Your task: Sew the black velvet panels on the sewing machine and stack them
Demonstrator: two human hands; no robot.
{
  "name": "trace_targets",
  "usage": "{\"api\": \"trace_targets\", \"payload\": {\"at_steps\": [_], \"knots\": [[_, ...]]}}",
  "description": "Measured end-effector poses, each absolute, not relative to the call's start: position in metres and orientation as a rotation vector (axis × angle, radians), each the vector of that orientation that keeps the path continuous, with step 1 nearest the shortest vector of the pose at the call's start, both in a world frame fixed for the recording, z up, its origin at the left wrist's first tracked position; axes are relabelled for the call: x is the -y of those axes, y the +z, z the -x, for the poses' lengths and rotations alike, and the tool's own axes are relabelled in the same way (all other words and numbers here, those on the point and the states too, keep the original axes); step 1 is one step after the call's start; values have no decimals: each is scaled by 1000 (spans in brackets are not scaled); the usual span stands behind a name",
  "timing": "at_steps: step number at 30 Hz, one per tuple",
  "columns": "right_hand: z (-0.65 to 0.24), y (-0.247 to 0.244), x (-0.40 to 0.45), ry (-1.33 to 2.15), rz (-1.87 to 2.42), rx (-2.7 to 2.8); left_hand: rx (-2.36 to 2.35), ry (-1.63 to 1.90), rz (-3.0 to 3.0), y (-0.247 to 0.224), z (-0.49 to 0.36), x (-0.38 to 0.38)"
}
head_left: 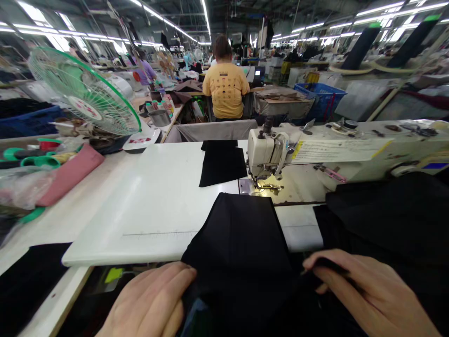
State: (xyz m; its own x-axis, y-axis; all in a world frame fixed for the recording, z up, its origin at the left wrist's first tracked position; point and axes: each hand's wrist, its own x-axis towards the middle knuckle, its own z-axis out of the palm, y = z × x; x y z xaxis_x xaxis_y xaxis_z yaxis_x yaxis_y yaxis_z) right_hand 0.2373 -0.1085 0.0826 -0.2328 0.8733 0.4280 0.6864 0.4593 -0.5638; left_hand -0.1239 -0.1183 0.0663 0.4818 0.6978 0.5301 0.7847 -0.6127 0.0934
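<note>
A large piece of black fabric (242,243) lies over the front edge of the white sewing table (154,201) and hangs down toward me. My left hand (154,299) has its fingers closed on the fabric's left side. On the right, my right hand (354,285) pinches the fabric's other side between thumb and fingers. The fabric's far edge rests just in front of the needle area of the sewing machine (268,154), not under the presser foot. Smaller black pieces (222,164) lie flat on the table, left of the machine head.
At the left stand a green fan (84,98) and a pile with pink cloth (72,175). More black fabric (389,220) is heaped at the right, and some (31,281) lies at the lower left. A person in a yellow shirt (226,89) sits ahead, facing away.
</note>
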Motion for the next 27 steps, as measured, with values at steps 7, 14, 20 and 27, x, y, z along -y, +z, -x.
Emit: {"api": "trace_targets", "payload": {"at_steps": [7,14,20,27], "knots": [[-214,5,28,371,1695,1720,1695,-353,2483,61,72,22],[-203,-33,-15,221,1694,1661,2058,-475,2663,25,52,-72],[-205,-34,-18,286,1599,1626,2026,-769,2799,14,51,-81],[-206,-39,2,446,1464,1423,2185,-1474,2699,15,57,-48]]}}
